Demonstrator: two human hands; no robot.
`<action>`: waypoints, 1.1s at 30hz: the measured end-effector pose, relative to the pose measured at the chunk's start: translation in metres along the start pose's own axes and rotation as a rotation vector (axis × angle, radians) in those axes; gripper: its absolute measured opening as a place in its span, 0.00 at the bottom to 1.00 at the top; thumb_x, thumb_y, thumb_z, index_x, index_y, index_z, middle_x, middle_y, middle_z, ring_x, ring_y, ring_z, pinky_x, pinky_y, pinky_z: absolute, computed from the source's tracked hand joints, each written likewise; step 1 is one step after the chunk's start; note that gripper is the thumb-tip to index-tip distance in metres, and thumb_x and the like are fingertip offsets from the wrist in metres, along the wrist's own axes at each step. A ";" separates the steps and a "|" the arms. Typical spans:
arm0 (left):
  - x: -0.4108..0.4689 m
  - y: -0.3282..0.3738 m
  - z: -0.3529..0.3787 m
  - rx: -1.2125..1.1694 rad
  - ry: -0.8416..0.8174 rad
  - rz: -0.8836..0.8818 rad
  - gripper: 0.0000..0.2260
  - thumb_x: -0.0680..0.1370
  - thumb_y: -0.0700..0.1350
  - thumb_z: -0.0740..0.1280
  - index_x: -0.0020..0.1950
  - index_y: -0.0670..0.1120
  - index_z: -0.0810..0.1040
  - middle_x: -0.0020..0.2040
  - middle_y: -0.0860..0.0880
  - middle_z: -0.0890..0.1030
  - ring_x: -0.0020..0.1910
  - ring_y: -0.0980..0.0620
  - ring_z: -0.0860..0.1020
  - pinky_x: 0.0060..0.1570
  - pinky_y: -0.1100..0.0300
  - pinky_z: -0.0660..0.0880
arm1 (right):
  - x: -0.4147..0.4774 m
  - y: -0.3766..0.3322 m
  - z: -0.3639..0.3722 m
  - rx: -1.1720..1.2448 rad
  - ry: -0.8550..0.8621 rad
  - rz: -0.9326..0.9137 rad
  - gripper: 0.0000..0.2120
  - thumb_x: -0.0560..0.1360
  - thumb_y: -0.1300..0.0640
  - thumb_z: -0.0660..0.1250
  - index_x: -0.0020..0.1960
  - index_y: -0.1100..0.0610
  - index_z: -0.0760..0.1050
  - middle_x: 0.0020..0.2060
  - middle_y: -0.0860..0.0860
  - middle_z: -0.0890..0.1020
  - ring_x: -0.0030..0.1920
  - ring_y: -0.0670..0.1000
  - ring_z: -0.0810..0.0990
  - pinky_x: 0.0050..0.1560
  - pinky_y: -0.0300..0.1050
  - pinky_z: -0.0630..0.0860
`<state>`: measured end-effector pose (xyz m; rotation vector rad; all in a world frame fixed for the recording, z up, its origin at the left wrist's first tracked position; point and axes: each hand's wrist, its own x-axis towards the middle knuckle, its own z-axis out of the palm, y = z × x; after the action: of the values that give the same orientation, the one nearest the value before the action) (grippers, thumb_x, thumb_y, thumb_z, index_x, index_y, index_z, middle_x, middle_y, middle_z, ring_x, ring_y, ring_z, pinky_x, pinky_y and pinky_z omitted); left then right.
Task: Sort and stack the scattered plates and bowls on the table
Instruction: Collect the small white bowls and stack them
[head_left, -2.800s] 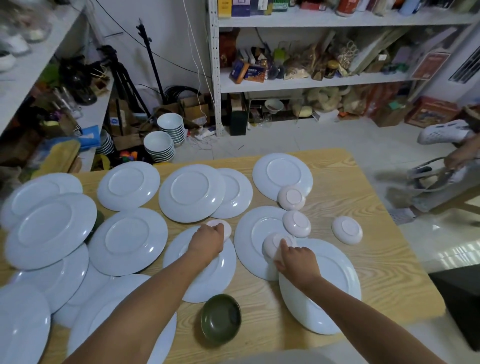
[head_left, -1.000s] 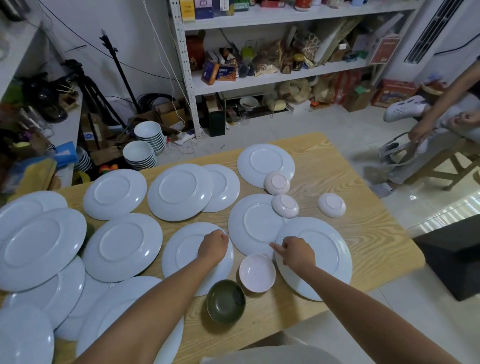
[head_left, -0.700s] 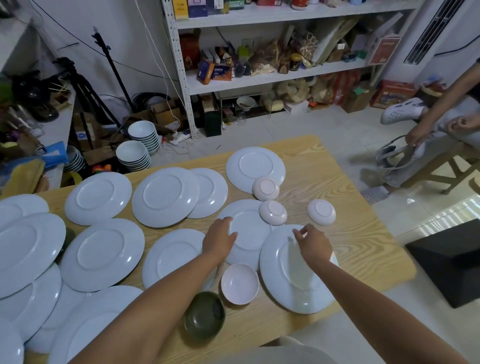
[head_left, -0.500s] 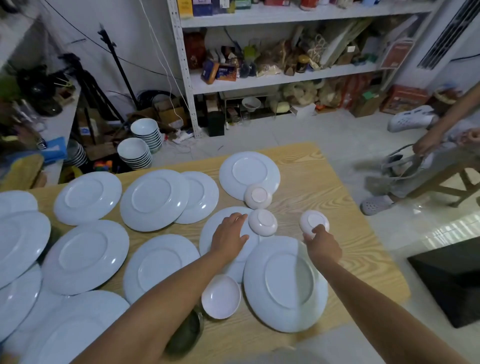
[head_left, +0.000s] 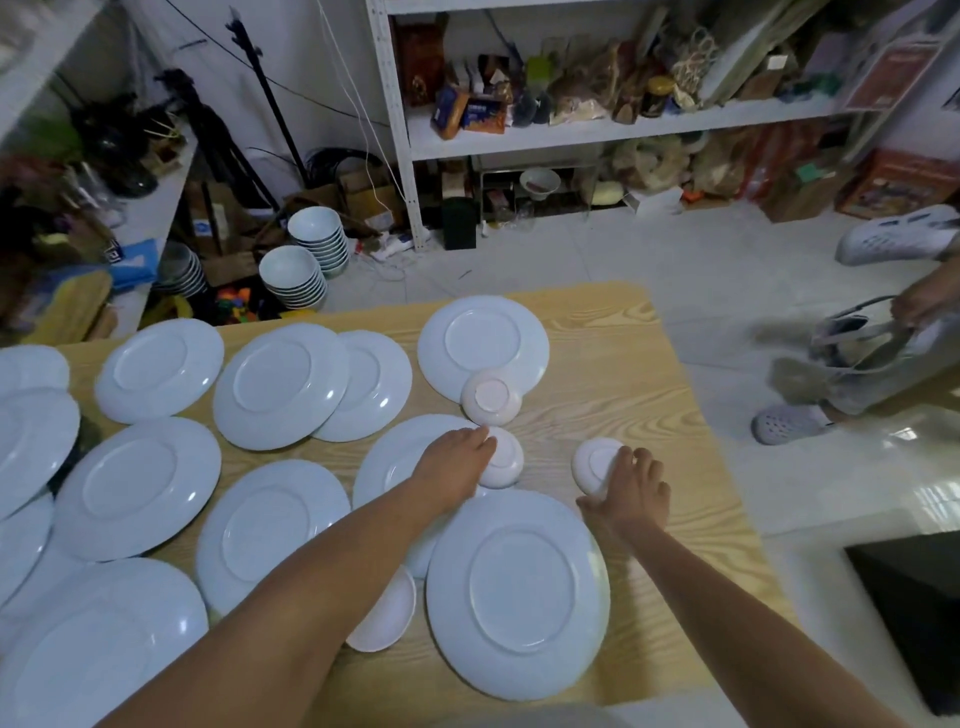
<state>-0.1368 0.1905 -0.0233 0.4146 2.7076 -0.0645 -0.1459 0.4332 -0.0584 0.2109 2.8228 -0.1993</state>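
Several white plates lie upside down on the wooden table (head_left: 613, 364); the nearest big plate (head_left: 519, 592) is in front of me. Three small white bowls lie upside down at the right. My left hand (head_left: 454, 462) rests with straight fingers on the left edge of the middle bowl (head_left: 504, 462), which sits on a plate (head_left: 389, 467). My right hand (head_left: 631, 491) grips the right bowl (head_left: 592, 460), fingers curled over its rim. The third upturned bowl (head_left: 491, 397) leans on the far plate (head_left: 483, 340). An upright pale bowl (head_left: 384, 618) shows partly under my left arm.
Stacks of white bowls (head_left: 293, 275) stand on the floor beyond the table, near metal shelves (head_left: 405, 130) full of clutter. A person (head_left: 883, 353) sits at the right, off the table. A black box (head_left: 914, 597) stands by the table's right side.
Both hands have moved forward from the near bowl and plate. My right hand has closed on the right upturned bowl, and my left hand has reached the middle upturned bowl.
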 end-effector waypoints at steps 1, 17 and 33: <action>0.001 0.003 -0.002 0.058 0.004 0.005 0.26 0.74 0.37 0.65 0.71 0.41 0.64 0.72 0.42 0.64 0.65 0.42 0.69 0.55 0.52 0.68 | 0.002 0.001 0.000 -0.026 -0.005 -0.011 0.45 0.64 0.38 0.73 0.71 0.58 0.57 0.67 0.54 0.64 0.66 0.56 0.64 0.60 0.49 0.68; -0.024 0.009 -0.018 0.375 0.145 -0.002 0.23 0.45 0.44 0.80 0.39 0.43 0.85 0.34 0.45 0.84 0.25 0.54 0.79 0.19 0.66 0.70 | 0.000 0.000 -0.013 -0.337 0.043 -0.231 0.36 0.69 0.34 0.61 0.62 0.63 0.68 0.51 0.53 0.80 0.51 0.53 0.78 0.58 0.47 0.67; -0.112 -0.075 0.018 -0.955 0.016 -0.669 0.10 0.79 0.40 0.63 0.38 0.40 0.75 0.37 0.38 0.80 0.35 0.41 0.81 0.47 0.48 0.81 | -0.020 -0.017 -0.032 0.090 0.083 0.138 0.19 0.81 0.53 0.52 0.53 0.66 0.75 0.49 0.62 0.82 0.51 0.62 0.81 0.50 0.50 0.75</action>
<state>-0.0539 0.0855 0.0034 -0.7519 2.3997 0.9841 -0.1385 0.4195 -0.0199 0.4418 2.8697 -0.2928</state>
